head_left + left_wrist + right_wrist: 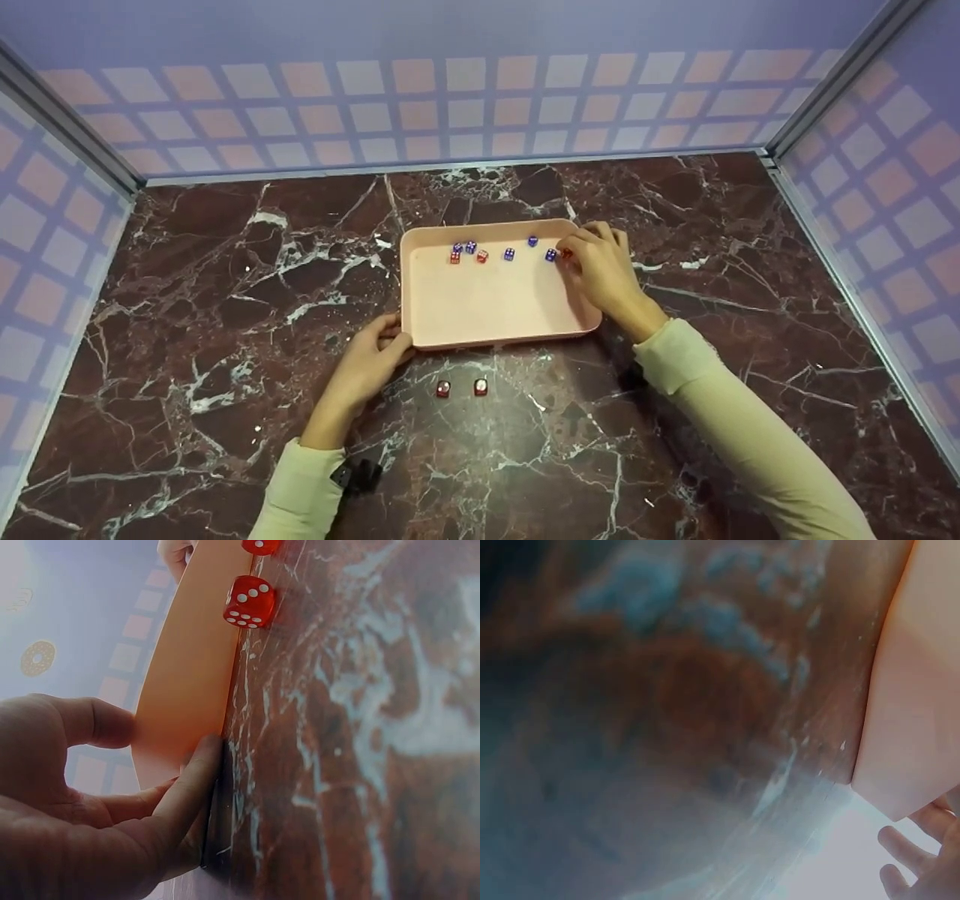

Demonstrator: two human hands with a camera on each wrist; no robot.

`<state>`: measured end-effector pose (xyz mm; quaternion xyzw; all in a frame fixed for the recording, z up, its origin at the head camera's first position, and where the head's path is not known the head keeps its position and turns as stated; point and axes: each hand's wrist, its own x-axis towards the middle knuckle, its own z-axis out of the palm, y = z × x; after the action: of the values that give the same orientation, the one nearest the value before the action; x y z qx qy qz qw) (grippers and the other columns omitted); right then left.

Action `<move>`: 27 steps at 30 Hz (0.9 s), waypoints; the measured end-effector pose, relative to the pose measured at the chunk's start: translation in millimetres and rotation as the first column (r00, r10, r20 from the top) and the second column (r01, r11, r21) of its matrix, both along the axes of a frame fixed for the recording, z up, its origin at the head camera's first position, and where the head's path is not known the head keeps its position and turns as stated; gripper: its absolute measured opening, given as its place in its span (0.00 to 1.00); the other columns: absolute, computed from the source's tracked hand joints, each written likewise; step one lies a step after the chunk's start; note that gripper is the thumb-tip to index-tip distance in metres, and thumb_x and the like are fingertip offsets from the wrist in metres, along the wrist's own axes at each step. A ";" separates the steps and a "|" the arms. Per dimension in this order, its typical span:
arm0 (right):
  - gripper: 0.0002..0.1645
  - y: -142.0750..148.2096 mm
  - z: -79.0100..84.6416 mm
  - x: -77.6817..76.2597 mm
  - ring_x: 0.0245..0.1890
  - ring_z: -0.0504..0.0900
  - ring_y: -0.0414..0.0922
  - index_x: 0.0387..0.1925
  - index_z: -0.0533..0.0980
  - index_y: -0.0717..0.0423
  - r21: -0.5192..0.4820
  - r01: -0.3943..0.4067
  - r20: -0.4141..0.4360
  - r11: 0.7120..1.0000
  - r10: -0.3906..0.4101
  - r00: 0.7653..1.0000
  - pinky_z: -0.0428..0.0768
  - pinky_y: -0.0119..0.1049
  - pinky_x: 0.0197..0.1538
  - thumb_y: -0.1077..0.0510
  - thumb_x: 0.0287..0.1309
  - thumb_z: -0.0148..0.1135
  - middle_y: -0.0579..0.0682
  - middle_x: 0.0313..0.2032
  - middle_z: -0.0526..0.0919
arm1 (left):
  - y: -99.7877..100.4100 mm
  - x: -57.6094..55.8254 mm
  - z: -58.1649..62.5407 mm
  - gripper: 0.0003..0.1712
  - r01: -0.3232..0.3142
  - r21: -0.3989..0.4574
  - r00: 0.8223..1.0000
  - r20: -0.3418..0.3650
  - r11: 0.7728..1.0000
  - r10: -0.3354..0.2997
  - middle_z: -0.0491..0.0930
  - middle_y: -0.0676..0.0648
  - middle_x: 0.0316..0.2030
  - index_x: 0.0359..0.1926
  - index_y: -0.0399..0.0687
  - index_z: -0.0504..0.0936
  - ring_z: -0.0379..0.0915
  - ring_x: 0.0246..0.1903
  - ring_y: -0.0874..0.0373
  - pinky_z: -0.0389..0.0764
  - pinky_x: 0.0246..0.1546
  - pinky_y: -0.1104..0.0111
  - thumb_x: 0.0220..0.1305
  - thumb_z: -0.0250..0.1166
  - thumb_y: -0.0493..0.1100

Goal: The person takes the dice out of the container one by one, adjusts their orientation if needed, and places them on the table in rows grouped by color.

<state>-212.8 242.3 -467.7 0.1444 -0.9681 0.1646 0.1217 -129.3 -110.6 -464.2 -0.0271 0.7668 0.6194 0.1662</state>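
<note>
A shallow peach-coloured tray [495, 300] lies on the table, its rim and floor in plain sight in the head view. My left hand [373, 358] holds its near left corner; in the left wrist view the thumb is at the rim and the fingers reach its lower edge. Over the tray's right side, my right hand [604, 271] pinches a red die [567, 253], partly hidden by the fingertips. Just left of that is a blue die [551, 255]. More blue dice [509, 254] and two red dice [482, 256] sit along the tray's far side.
Two red dice, one on the left [443, 389] and one on the right [481, 387], lie on the dark marbled table [247, 315] in front of the tray. Checked walls [450, 75] bound the table at the back and both sides.
</note>
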 end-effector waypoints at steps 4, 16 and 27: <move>0.13 -0.2 0.8 -0.2 0.60 0.76 0.60 0.43 0.87 0.58 0.005 0.001 -0.002 1.000 -0.001 1.000 0.67 0.61 0.64 0.72 0.58 0.70 0.54 0.46 0.90 | -0.1 -0.6 -0.5 0.30 0.000 0.010 1.000 -0.005 1.000 0.001 0.73 0.27 0.57 0.71 0.21 0.67 0.78 0.55 0.42 0.84 0.61 0.61 0.73 0.54 0.33; 0.11 -0.8 1.7 0.2 0.56 0.76 0.59 0.38 0.87 0.57 -0.011 0.009 0.030 1.000 -0.008 1.000 0.63 0.60 0.67 0.72 0.56 0.71 0.55 0.42 0.88 | -0.5 -0.1 -0.5 0.30 -0.001 -0.029 1.000 -0.001 1.000 0.001 0.74 0.29 0.57 0.71 0.22 0.68 0.77 0.53 0.44 0.86 0.58 0.61 0.73 0.56 0.35; 0.12 0.0 5.8 6.8 0.58 0.75 0.58 0.40 0.86 0.57 -0.003 -0.003 0.026 1.000 0.003 1.000 0.58 0.64 0.70 0.72 0.56 0.71 0.55 0.42 0.87 | -0.8 0.2 -0.4 0.30 -0.001 -0.044 1.000 -0.004 0.999 0.000 0.75 0.28 0.58 0.71 0.22 0.68 0.78 0.54 0.42 0.85 0.59 0.61 0.73 0.57 0.35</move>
<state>-206.0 242.3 -461.9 0.1437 -0.9691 0.1683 0.1092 -129.1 -111.4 -464.6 -0.0298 0.7807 0.6023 0.1639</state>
